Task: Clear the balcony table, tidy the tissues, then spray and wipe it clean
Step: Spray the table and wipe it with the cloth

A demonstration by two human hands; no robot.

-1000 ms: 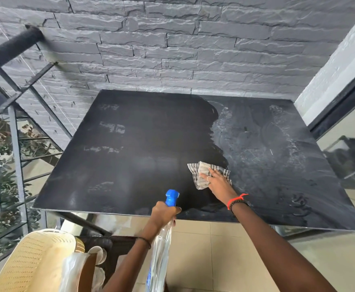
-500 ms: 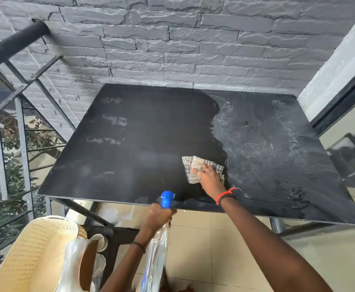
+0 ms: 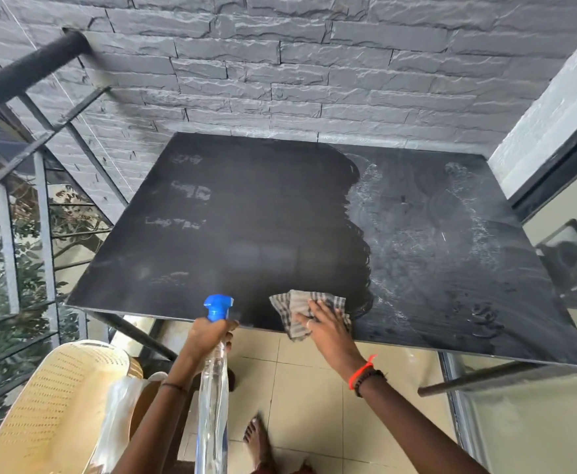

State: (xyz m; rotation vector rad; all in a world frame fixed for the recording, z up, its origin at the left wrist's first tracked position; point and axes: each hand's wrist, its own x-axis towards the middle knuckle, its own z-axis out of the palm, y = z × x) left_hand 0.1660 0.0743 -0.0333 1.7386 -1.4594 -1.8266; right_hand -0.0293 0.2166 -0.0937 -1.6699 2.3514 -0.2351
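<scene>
- Right hand [image 3: 324,323]: palm down, fingers spread flat and pressing on the cloth; a ring on one finger; red thread and dark bead bracelet [image 3: 364,372] at the wrist
- Checked grey-and-white cloth [image 3: 292,304]: crumpled, pinned beneath the right hand's fingers at the desk's near edge; its upper left part shows past the fingertips and its lower fold reaches over the edge
- Left hand [image 3: 208,333]: fingers curled round the neck of the spray bottle; just left of the right hand, not touching it, level with the desk's near edge
- Clear plastic spray bottle [image 3: 213,398]: blue trigger head stands above the left hand, over the desk edge; the see-through body hangs below the hand towards the floor
- Black square desk [image 3: 246,217]: dark and even beyond and to the left of the right hand, with a few pale patches farther left; pale streaks and smears across the surface to the right of that hand
- Grey stone-brick wall [image 3: 314,63]: behind the desk, beyond both hands
- Black metal railing [image 3: 23,73]: well to the left of the left hand, foliage behind it
- Cream perforated plastic chair [image 3: 58,398]: below and left of the left hand
- Beige tiled floor [image 3: 307,388]: under both forearms; a bare foot [image 3: 256,439] between them
</scene>
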